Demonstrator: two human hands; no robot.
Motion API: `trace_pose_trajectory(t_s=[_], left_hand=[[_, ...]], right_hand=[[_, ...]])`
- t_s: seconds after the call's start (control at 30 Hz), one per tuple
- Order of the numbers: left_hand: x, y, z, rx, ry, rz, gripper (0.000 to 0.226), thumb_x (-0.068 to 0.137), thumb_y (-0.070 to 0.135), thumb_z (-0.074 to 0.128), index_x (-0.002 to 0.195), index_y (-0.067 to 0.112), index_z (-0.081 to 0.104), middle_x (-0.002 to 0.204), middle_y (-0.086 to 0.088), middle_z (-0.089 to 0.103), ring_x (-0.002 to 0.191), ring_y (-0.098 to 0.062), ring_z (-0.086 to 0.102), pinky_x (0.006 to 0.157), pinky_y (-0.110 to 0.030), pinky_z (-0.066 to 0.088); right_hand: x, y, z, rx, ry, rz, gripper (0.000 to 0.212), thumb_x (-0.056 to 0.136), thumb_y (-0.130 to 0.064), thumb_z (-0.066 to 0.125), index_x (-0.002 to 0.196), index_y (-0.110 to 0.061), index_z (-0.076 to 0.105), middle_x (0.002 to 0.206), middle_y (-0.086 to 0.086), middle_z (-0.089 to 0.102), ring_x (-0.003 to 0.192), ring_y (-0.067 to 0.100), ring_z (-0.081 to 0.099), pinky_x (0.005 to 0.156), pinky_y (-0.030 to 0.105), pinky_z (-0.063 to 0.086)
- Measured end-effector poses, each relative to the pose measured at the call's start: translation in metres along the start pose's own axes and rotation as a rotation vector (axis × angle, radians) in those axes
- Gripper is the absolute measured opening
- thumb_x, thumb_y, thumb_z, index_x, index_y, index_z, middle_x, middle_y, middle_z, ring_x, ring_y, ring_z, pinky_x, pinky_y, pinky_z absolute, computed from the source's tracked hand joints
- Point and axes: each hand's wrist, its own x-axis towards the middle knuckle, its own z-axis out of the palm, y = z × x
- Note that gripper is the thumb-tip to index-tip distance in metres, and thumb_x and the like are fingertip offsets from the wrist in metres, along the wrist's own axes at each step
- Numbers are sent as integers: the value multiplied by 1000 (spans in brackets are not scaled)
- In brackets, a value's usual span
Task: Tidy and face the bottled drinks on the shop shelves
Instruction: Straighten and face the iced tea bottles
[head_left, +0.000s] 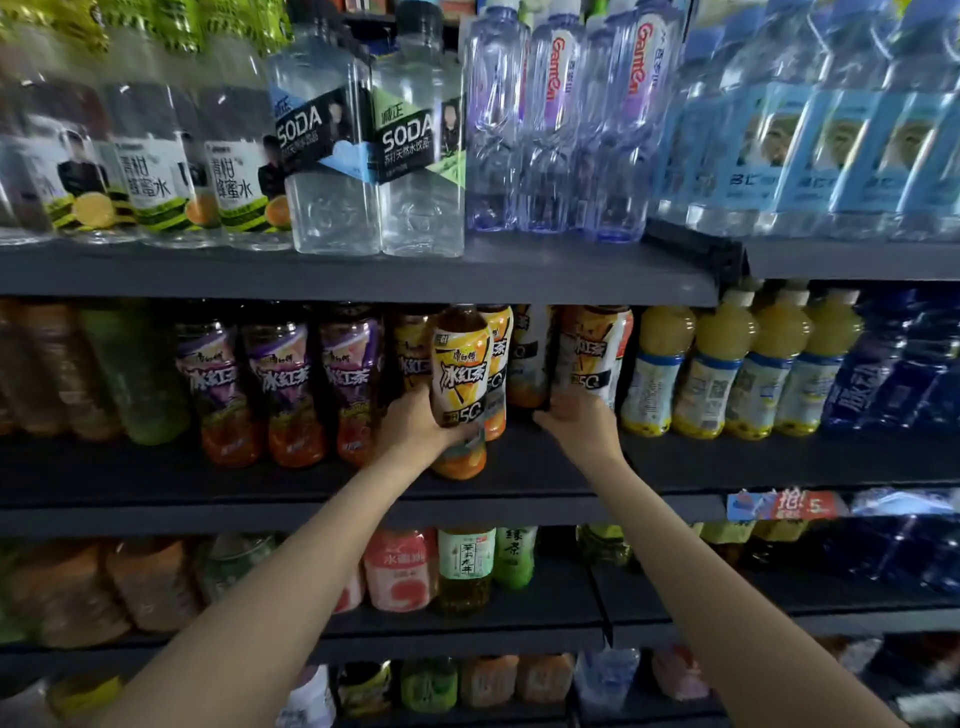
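Dark grey metal shop shelves (363, 275) fill my view, four tiers of bottled drinks. On the top tier stand two square clear plastic bottles with black SODA labels (374, 150), near the front edge, with round clear water bottles with red lettering (550, 119) to their right. On the middle tier, a row of purple-labelled iced tea bottles (280, 389) stands left of my hands, and a row of yellow juice bottles with pale labels (727, 364) stands to the right.

Both my bare arms reach up to the middle tier. My left hand (415, 431) wraps around the lower half of an amber iced tea bottle with a yellow, white and black label (460, 384). The bottle is upright, label facing me, at the front of the shelf, ahead of matching bottles behind it. Its base glows orange below my fingers.

My right hand (576, 421) curls around the bottom of another iced tea bottle with a white and orange label (597, 353), which stands further back, beside the juice row.
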Motion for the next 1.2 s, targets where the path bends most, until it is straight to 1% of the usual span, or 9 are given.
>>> trace_pose_trajectory(t_s=[0.1, 0.23, 0.37, 0.53, 0.63, 0.83, 0.93, 1.03, 1.2], left_hand=[[2, 1, 3, 33, 33, 22, 60, 69, 44, 78, 110, 8, 55, 115, -7, 62, 104, -23, 59, 72, -25, 41], [5, 3, 2, 69, 42, 46, 60, 69, 45, 78, 111, 9, 54, 117, -6, 62, 106, -23, 58, 72, -25, 40], [9, -1, 6, 76, 51, 47, 62, 67, 48, 78, 109, 9, 54, 115, -6, 62, 105, -25, 59, 76, -30, 46], [10, -3, 6, 68, 53, 62, 65, 66, 48, 78, 109, 7, 51, 113, -9, 62, 105, -26, 58, 79, -34, 48], [9, -4, 7, 32, 54, 72, 65, 67, 45, 79, 111, 7, 50, 116, -8, 61, 107, -26, 57, 80, -33, 47], [11, -7, 7, 39, 46, 104, 68, 67, 46, 78, 114, 6, 50, 117, -9, 60, 109, -27, 57, 83, -35, 47], [12, -8, 6, 30, 35, 100, 68, 67, 46, 79, 116, 8, 50, 119, -7, 60, 110, -26, 56, 86, -37, 49], [11, -8, 6, 21, 25, 96, 67, 67, 45, 79, 116, 9, 50, 121, -7, 60, 111, -25, 56, 87, -36, 48], [10, -7, 6, 20, 17, 102, 61, 69, 42, 78, 112, 10, 51, 117, -5, 61, 107, -23, 58, 82, -31, 47]], right_hand=[[24, -2, 15, -38, 76, -11, 54, 87, -23, 67, 131, -1, 47, 123, 14, 61, 115, 28, 55, 72, 19, 35], [52, -8, 40, 52, 174, 90, 54, 87, -15, 65, 132, 5, 41, 131, 22, 52, 123, 34, 47, 95, 33, 38], [72, -9, 66, 58, 192, 207, 51, 91, -11, 57, 134, 6, 36, 132, 26, 49, 122, 39, 47, 94, 40, 41], [87, -15, 77, -230, 257, 217, 39, 97, -8, 42, 134, 0, 33, 134, 19, 46, 118, 37, 52, 86, 44, 46], [95, -13, 74, -341, 257, 190, 38, 98, -6, 35, 136, 0, 32, 137, 20, 41, 120, 37, 50, 88, 45, 46], [91, -12, 63, -283, 187, 220, 35, 93, -18, 52, 124, -2, 49, 126, 18, 53, 111, 35, 56, 84, 42, 47], [73, -17, 55, -313, 206, 173, 44, 91, -30, 59, 121, 0, 50, 123, 19, 53, 113, 38, 55, 85, 42, 46], [53, -20, 52, -353, 210, 127, 43, 93, -32, 55, 121, 0, 48, 124, 19, 49, 113, 39, 54, 85, 42, 45], [22, -17, 36, -356, 223, 108, 55, 87, -42, 64, 118, 0, 49, 126, 18, 47, 108, 39, 57, 81, 42, 46]])
